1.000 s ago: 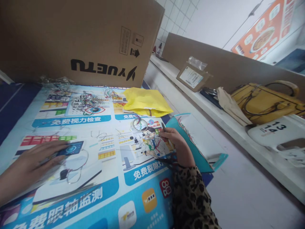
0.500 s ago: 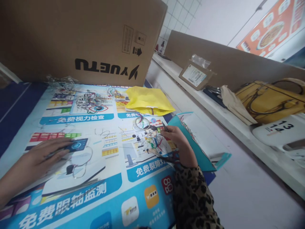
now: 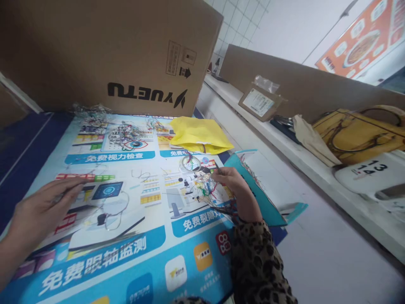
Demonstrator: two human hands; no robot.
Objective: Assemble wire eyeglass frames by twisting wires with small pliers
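Observation:
My left hand (image 3: 52,202) hovers over the left part of the printed sheet (image 3: 126,278), fingers pressed together; anything between them is too small to name. Loops of thin wire (image 3: 122,209) lie on the sheet to its right. At the right, my right hand (image 3: 232,179) is closed round a slim dark tool with its tip up, like tweezers. Beneath and left of that hand is a tangle of coloured wires (image 3: 207,188). A coil of wire (image 3: 190,162) lies just beyond the tangle.
A yellow bag (image 3: 201,133) lies behind the coil. More tangled wires (image 3: 126,133) are at the back left, before a large cardboard box (image 3: 136,50). A teal-edged pouch (image 3: 268,202) rests right of my right hand. A white ledge (image 3: 284,147) holds a small package and a yellow bag.
My left hand has drawn back slightly to the left, away from the printed blue square. My right hand has barely moved. The view has shifted slightly.

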